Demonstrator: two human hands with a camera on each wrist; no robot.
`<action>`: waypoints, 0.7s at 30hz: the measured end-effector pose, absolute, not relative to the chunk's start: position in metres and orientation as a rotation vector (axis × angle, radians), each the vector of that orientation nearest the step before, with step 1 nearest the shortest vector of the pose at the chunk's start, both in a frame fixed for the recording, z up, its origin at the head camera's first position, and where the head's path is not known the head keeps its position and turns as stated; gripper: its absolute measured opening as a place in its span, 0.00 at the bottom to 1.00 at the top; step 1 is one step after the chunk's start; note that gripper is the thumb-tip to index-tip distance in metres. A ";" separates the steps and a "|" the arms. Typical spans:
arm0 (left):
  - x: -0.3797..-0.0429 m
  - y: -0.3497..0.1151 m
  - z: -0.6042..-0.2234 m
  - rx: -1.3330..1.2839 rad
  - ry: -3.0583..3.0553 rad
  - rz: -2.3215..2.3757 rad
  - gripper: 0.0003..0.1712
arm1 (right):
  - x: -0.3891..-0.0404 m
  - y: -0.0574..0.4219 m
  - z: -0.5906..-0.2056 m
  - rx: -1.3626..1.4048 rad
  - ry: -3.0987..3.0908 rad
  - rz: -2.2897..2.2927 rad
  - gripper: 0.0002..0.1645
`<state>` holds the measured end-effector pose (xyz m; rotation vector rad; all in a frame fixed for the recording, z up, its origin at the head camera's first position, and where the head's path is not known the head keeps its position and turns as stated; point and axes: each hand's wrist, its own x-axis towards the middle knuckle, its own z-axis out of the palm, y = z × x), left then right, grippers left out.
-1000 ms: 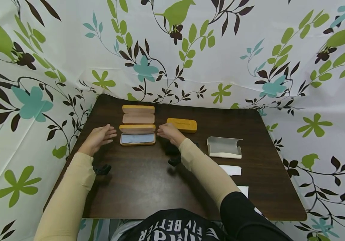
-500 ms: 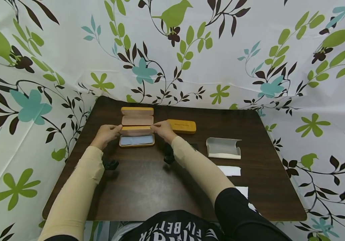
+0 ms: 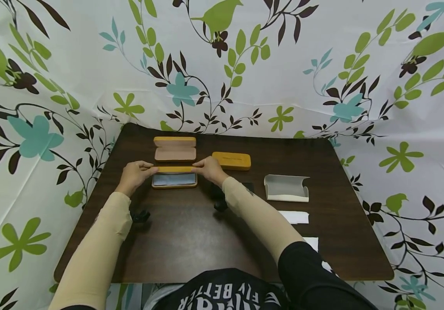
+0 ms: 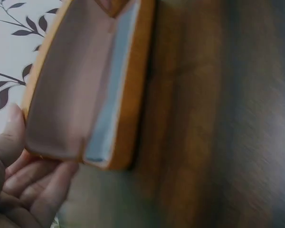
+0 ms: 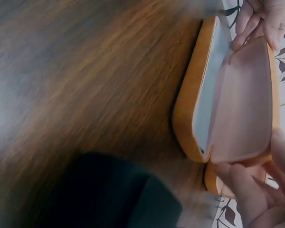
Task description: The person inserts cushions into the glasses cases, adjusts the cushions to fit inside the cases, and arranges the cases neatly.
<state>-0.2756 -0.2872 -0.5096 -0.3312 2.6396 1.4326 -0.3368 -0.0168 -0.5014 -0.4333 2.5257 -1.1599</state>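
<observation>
A yellow-orange glasses case (image 3: pixel 174 186) sits on the dark wooden table, its hinged lid (image 3: pixel 175 169) partly lowered over the base. A blue-grey cleaning cloth (image 3: pixel 174 179) lies inside. My left hand (image 3: pixel 133 177) pinches the lid's left end, with the thumb on its top edge and the fingers below in the left wrist view. At the opposite end, my right hand (image 3: pixel 211 171) holds the lid the same way. The lid's pinkish lining (image 5: pixel 244 99) shows in both wrist views.
Behind stands a second case (image 3: pixel 175 153), open with a pink lining. A closed yellow case (image 3: pixel 232 160) is beyond my right hand. Rightward lie an open white carton sleeve (image 3: pixel 287 189) and white papers (image 3: pixel 295 217). A black object (image 5: pixel 114 190) sits near my right wrist.
Both hands came in from the sides and took hold of the near case's lid. The lid has tipped forward from upright, partly covering the cloth.
</observation>
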 end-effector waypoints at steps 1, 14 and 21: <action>-0.274 -0.288 -0.511 -0.309 2.670 1.415 0.29 | -0.335 -0.016 -0.502 -0.442 2.514 -1.164 0.20; -0.261 -0.292 -0.529 -0.203 2.791 1.388 0.32 | -0.319 -0.018 -0.517 -0.449 2.631 -1.154 0.21; -0.256 -0.292 -0.541 -0.150 2.862 1.415 0.34 | -0.305 -0.021 -0.523 -0.448 2.716 -1.166 0.20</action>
